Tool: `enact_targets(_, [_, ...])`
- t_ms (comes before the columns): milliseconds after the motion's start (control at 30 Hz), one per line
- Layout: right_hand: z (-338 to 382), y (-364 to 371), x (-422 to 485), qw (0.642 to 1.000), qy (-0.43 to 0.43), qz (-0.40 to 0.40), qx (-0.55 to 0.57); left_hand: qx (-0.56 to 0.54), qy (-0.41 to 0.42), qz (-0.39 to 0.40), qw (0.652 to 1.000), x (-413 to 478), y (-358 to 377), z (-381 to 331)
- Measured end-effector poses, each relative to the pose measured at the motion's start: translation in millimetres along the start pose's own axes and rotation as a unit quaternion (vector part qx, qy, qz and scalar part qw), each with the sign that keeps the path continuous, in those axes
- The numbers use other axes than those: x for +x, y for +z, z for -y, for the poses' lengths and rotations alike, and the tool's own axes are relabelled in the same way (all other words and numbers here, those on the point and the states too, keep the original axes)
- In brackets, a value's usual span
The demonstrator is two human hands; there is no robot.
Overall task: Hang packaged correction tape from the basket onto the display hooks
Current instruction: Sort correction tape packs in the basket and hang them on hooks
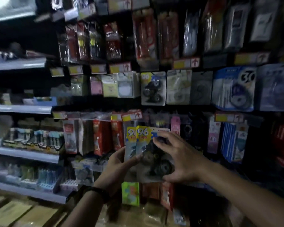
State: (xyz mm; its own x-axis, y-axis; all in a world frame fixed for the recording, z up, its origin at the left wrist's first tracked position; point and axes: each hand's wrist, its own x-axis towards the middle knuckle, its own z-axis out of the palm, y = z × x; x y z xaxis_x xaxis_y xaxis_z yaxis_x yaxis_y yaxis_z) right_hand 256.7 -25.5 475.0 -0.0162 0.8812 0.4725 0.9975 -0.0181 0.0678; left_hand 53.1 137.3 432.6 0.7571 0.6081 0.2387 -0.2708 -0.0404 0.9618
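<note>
Head view: left hand [116,163] and right hand [179,158] gripped two correction tape packs [143,134], fingers curled round them; light, stiff cards, probably best held by edges.

Two packs [143,140] stand before the display [184,108], the right one overlapping the left. Your left hand [117,163] holds them at the lower left; your right hand [177,159] grips across their front. A like pack [153,88] hangs above them; shelves [21,109] run off left of the display.
</note>
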Motion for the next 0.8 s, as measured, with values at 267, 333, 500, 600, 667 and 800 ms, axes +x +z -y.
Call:
enact_targets(267, [-27.9, -52.5, 71.4, 0.996, 0.033, -0.055, -0.057, 0.055, 0.121, -0.095, 0.987, 52.8, -21.1, -75.4])
enact_targets(333, [-32.6, -61.6, 92.5, 0.993, 0.035, -0.065, -0.089, 0.082, 0.161, -0.138, 0.974, 67.9, -29.8, -89.6])
enact_targets(500, [-41.6, -79.7, 140.2, 0.982, 0.051, -0.074, -0.167, 0.075, 0.204, -0.207, 0.954, 91.7, -46.6, -114.9])
enact_targets(600, [-48.6, -84.1, 161.5, 0.973, 0.072, -0.072, -0.205, 0.071, 0.221, -0.214, 0.949, 97.3, -48.2, -118.9])
enact_targets(667, [-52.4, -83.7, 170.8, 0.970, 0.073, -0.078, -0.217, 0.068, 0.221, -0.213, 0.949, 99.8, -48.7, -118.5])
enact_targets(800, [-61.8, -77.7, 187.8, 0.963, 0.076, -0.103, -0.238, 0.073, 0.214, -0.196, 0.954, 104.3, -47.7, -113.9])
